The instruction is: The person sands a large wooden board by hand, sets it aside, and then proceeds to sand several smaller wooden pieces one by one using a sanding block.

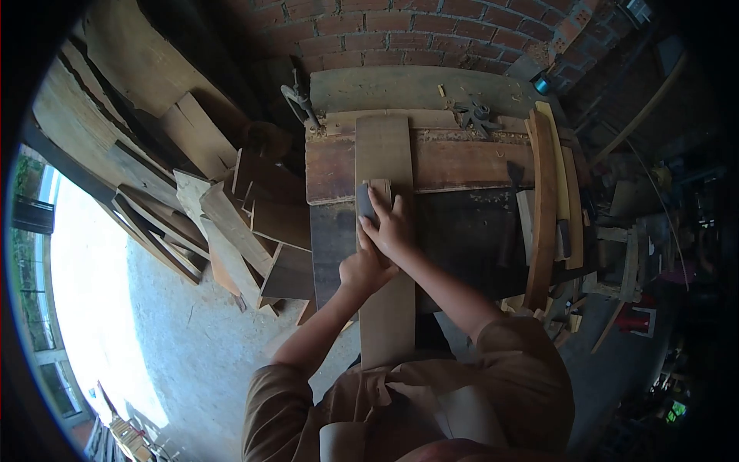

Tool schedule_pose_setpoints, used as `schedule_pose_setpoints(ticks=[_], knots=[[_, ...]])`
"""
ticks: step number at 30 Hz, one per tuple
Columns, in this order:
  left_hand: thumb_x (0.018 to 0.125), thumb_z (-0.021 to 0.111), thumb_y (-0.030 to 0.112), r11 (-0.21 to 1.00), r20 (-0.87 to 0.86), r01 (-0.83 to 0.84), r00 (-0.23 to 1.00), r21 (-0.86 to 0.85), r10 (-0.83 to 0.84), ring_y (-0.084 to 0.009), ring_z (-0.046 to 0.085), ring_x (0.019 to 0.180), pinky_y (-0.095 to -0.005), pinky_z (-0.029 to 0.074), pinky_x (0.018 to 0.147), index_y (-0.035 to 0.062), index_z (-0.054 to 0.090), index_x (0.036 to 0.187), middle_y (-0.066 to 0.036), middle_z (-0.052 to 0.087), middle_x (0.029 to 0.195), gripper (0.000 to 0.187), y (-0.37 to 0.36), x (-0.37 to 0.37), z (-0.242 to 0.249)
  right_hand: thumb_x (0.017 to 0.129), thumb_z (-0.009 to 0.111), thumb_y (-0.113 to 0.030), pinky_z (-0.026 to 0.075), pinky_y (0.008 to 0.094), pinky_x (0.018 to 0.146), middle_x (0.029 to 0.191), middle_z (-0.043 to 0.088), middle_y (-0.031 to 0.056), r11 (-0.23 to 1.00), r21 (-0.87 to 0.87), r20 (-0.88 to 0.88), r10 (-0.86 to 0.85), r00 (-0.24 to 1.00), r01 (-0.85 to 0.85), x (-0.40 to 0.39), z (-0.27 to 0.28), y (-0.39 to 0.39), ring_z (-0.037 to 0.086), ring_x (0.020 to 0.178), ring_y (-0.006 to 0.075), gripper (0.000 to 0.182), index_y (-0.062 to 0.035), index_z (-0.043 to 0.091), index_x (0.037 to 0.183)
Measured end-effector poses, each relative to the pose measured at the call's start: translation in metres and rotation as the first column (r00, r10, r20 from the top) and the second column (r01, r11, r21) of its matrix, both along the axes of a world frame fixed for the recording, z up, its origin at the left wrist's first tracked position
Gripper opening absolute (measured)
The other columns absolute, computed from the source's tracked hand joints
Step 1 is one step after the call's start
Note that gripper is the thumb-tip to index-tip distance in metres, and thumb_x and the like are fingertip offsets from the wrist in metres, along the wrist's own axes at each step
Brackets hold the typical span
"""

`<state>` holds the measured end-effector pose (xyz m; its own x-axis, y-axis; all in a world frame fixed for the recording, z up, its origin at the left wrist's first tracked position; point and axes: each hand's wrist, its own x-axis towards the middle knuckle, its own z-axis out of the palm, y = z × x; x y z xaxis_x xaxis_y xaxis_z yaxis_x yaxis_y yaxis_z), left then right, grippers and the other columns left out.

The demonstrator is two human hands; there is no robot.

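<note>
A long flat board (385, 150) lies lengthwise across the workbench and reaches back to my body. On it rests a small block (378, 199) with a dark sheet along its left side. My right hand (391, 227) presses on this block from above, its fingers spread over it. Just nearer to me, my left hand (368, 266) is closed, with a finger or thumb reaching forward under my right hand toward the block's near end. Whatever my left hand grips is hidden.
The workbench (462, 231) carries a metal clamp (300, 98), a dark spiky metal part (477, 118), a dark tool (514, 181) and long wood strips (543, 208). Scrap boards (231, 223) lean at the left. A brick wall (385, 31) stands behind.
</note>
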<state>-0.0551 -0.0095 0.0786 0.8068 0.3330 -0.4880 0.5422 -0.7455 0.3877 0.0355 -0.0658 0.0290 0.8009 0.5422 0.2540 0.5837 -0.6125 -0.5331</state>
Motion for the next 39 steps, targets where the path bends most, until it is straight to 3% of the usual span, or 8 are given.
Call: schedule_pose_setpoints(ticks=[6, 19, 21, 26, 27, 29, 30, 39], knots=[[0.059, 0.063, 0.064, 0.993, -0.005, 0.018, 1.000, -0.120, -0.019, -0.0287, 0.063, 0.057, -0.0382, 0.048, 0.045, -0.0144, -0.004, 0.132, -0.018, 0.063, 0.069, 0.126, -0.072, -0.128, -0.022, 0.075, 0.062, -0.038, 0.046, 0.0447, 0.077, 0.116, 0.035, 0.0300, 0.996, -0.084, -0.178, 0.018, 0.984, -0.034, -0.123, 0.008, -0.078, 0.048, 0.098, 0.0444, 0.067, -0.0250, 0.035, 0.134], [0.065, 0.060, 0.063, 1.000, 0.089, -0.017, 0.996, 0.023, 0.015, -0.0335, 0.064, 0.078, -0.0415, 0.051, 0.064, -0.0090, 0.000, 0.134, -0.023, 0.063, 0.087, 0.116, -0.005, -0.015, 0.004, 0.076, 0.061, -0.038, 0.047, 0.0423, 0.074, 0.107, 0.043, 0.0257, 0.994, -0.109, -0.093, -0.030, 0.995, 0.020, -0.009, 0.011, -0.010, 0.052, 0.090, 0.0407, 0.062, -0.0273, 0.038, 0.132], [0.078, 0.054, 0.052, 0.990, 0.206, -0.010, 0.978, 0.141, -0.019, -0.0371, 0.062, 0.080, -0.0398, 0.051, 0.068, -0.0100, 0.035, 0.126, -0.025, 0.062, 0.087, 0.080, 0.017, -0.035, 0.031, 0.076, 0.061, -0.037, 0.047, 0.0428, 0.074, 0.109, 0.043, 0.0272, 0.993, -0.119, -0.102, -0.027, 0.994, 0.015, -0.017, 0.011, -0.021, 0.052, 0.091, 0.0417, 0.062, -0.0263, 0.038, 0.132], [0.092, 0.039, 0.043, 0.958, 0.919, -0.085, 0.272, -0.273, 0.285, -0.0273, 0.049, 0.114, -0.0379, 0.039, 0.092, 0.0025, 0.042, 0.128, -0.017, 0.052, 0.121, 0.054, 0.050, -0.098, 0.226, 0.075, 0.061, -0.034, 0.047, 0.0437, 0.075, 0.108, 0.044, 0.0311, 0.990, -0.134, -0.052, 0.040, 0.998, -0.046, -0.072, 0.004, -0.076, 0.052, 0.090, 0.0435, 0.065, -0.0256, 0.035, 0.134], [0.085, 0.017, 0.065, 0.987, 0.988, -0.162, 0.154, 0.012, 0.014, -0.0307, 0.039, 0.123, -0.0497, 0.029, 0.099, 0.0023, 0.038, 0.131, -0.022, 0.044, 0.128, 0.080, 0.058, -0.109, 0.259, 0.075, 0.061, -0.033, 0.047, 0.0437, 0.074, 0.107, 0.044, 0.0320, 0.987, -0.149, -0.032, 0.060, 0.998, -0.064, -0.086, 0.001, -0.086, 0.052, 0.090, 0.0435, 0.066, -0.0260, 0.034, 0.134], [0.075, 0.015, 0.078, 0.980, 0.962, 0.092, -0.226, 0.175, -0.151, -0.0421, 0.028, 0.127, -0.0596, 0.018, 0.101, 0.0041, 0.031, 0.135, -0.025, 0.035, 0.133, 0.096, 0.063, -0.133, 0.325, 0.075, 0.061, -0.033, 0.047, 0.0437, 0.073, 0.106, 0.045, 0.0311, 0.985, -0.158, -0.007, 0.062, 0.998, -0.062, -0.109, -0.003, -0.102, 0.052, 0.089, 0.0429, 0.065, -0.0263, 0.035, 0.134], [0.071, 0.018, 0.081, 0.811, 0.721, 0.576, -0.517, -0.106, 0.461, -0.0442, 0.029, 0.125, -0.0617, 0.018, 0.100, 0.0021, 0.030, 0.134, -0.028, 0.035, 0.132, 0.102, 0.031, -0.138, 0.351, 0.075, 0.062, -0.033, 0.048, 0.0438, 0.072, 0.104, 0.045, 0.0303, 0.984, -0.170, 0.025, 0.059, 0.998, -0.054, -0.119, -0.004, -0.109, 0.053, 0.088, 0.0422, 0.065, -0.0266, 0.035, 0.134], [0.073, 0.018, 0.079, 0.857, 0.726, 0.513, -0.571, -0.049, 0.384, -0.0443, 0.030, 0.124, -0.0612, 0.019, 0.100, 0.0014, 0.030, 0.134, -0.029, 0.035, 0.131, 0.100, 0.027, -0.170, 0.357, 0.075, 0.061, -0.036, 0.048, 0.0431, 0.069, 0.106, 0.043, 0.0238, 0.976, -0.207, -0.013, 0.072, 0.997, -0.073, -0.133, -0.001, -0.118, 0.052, 0.091, 0.0384, 0.063, -0.0294, 0.036, 0.133]])
